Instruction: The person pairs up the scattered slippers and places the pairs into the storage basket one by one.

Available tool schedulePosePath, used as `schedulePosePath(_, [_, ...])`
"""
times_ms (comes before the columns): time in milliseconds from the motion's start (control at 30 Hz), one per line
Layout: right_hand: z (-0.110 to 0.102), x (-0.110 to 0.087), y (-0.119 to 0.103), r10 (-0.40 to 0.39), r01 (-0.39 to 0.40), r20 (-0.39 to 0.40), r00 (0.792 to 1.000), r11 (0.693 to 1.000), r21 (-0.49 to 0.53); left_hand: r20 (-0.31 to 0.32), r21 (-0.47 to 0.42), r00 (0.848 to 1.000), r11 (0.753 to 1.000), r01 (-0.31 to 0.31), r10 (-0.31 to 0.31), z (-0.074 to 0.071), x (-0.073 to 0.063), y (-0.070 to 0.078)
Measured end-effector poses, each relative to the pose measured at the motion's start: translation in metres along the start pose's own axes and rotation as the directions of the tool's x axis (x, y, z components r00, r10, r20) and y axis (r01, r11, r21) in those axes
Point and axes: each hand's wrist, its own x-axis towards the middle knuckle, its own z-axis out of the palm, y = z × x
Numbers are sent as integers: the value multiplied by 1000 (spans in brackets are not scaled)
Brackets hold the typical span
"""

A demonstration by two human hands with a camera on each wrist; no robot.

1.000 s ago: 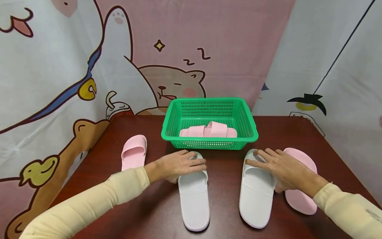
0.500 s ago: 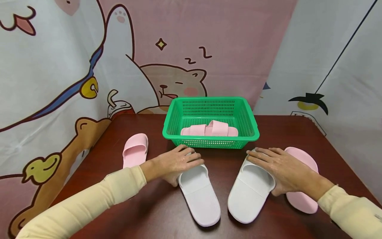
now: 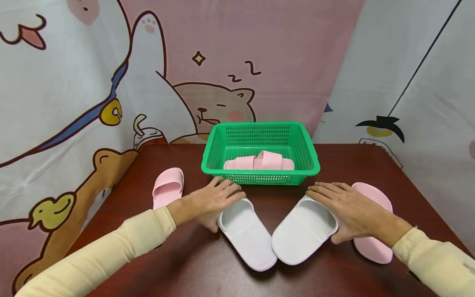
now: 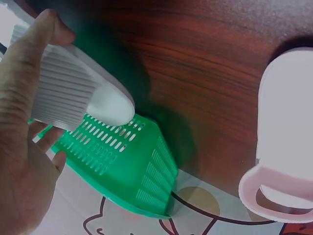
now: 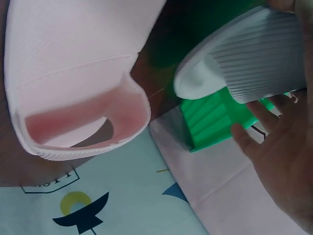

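Note:
Two white slide slippers are in the middle of the head view, heels angled inward and meeting or nearly meeting. My left hand (image 3: pixel 213 202) grips the left white slipper (image 3: pixel 250 237) across its strap, thumb on one side and fingers on the other; the ribbed strap shows in the left wrist view. Likewise, my right hand (image 3: pixel 345 208) holds the right white slipper (image 3: pixel 300 235) around its strap. Both toe ends are largely covered by the hands in the head view. Whether the slippers rest fully on the table cannot be told.
Behind them stands a green basket (image 3: pixel 259 172) with pink slippers (image 3: pixel 245 163) inside. One pink slipper (image 3: pixel 168 189) lies beyond my left forearm, partly hidden; another pink slipper (image 3: pixel 372 249) lies under my right wrist. A printed cloth (image 3: pixel 289 62) hangs behind the dark wooden table (image 3: pixel 178 268).
The two white slippers have turned from nearly parallel to a V shape, their heels swinging inward together. Both hands keep hold of the toe ends; the left hand has shifted slightly left.

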Motion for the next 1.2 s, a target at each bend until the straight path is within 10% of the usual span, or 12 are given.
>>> schedulePosePath(633, [-12,19,-17,94,-94,-33,995,995,-21,-78,-155,991,983,98,-112,4,-12,0])
schedulePosePath(933, [-14,24,-20,132,-133,-25,991,988,-77,-256,-153,952,979,133,-170,10,-14,6])
schedulePosePath(1200, [-17,32,-21,125,-126,-10,992,985,-114,-290,-148,938,977,154,-192,10,-13,10])
